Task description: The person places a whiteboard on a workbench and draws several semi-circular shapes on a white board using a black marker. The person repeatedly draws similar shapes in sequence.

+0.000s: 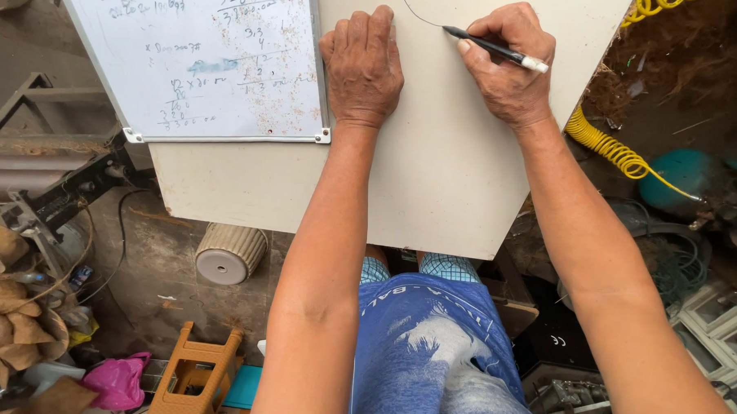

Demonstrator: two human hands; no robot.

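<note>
The right hand [508, 69] grips a black pen [492, 48], its tip on a curved line on the pale board [443, 169]. The left hand [361, 64] lies flat on the board, holding nothing. If that hand eases, the board could shift and skew the line; the whiteboard [202, 58] lies beside it.

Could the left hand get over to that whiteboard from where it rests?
Probably yes: the left hand lies flat on the pale board, right beside the whiteboard, with nothing between them.
</note>
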